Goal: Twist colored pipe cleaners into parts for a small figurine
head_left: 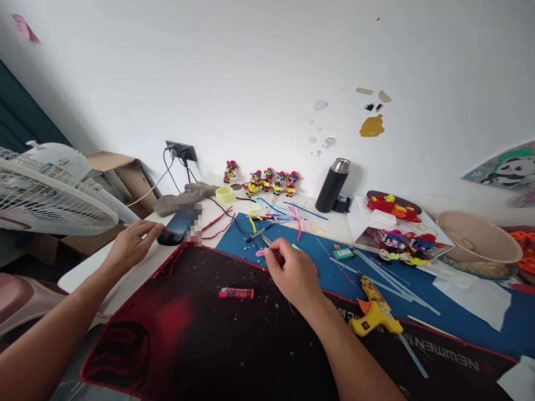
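Note:
My left hand (136,242) reaches to the near end of a dark phone (172,236), its fingertips at the phone's edge with thumb and fingers slightly apart. Over the edge of the blue mat (234,231), my right hand (290,270) pinches a small pink piece (261,253) between thumb and forefinger. Scissors (266,239) lie partly behind that hand. A pink lighter (236,293) rests on the black mat (200,334), to the left of my right hand. Red fuzzy stems (217,221) lie to the right of the phone.
A yellow glue gun (375,312) and clear glue sticks (387,278) lie at right. Small figures (267,181) and a black thermos (333,185) stand by the wall. A fan (58,189) is at left, a round bowl (478,236) at far right.

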`<action>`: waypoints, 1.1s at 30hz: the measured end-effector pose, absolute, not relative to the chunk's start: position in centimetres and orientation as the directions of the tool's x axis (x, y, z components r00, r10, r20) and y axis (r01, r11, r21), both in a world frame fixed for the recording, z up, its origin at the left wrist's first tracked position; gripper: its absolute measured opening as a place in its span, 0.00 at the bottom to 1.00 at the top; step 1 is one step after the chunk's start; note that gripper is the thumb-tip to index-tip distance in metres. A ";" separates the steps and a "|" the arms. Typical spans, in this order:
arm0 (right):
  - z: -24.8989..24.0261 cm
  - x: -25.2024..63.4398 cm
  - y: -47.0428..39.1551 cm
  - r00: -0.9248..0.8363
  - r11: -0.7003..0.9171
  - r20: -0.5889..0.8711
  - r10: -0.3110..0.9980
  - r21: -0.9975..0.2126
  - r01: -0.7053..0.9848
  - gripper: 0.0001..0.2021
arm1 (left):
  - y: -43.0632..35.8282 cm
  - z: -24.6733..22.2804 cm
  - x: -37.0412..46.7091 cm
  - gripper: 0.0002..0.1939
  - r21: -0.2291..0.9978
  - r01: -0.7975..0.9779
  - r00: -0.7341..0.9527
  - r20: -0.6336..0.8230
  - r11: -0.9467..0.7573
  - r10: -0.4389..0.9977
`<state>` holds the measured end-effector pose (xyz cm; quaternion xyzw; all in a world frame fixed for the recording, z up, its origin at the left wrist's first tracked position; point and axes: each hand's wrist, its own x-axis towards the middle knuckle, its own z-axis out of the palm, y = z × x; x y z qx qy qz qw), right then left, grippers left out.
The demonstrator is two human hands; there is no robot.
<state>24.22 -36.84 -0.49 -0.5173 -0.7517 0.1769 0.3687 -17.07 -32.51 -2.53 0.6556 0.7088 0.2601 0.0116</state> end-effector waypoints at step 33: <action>-0.7 23.9 -37.1 -0.258 0.448 0.378 0.889 -0.598 0.665 0.09 | -31.0 -2.7 -14.8 0.25 0.527 0.830 -0.429 0.395 0.182 0.813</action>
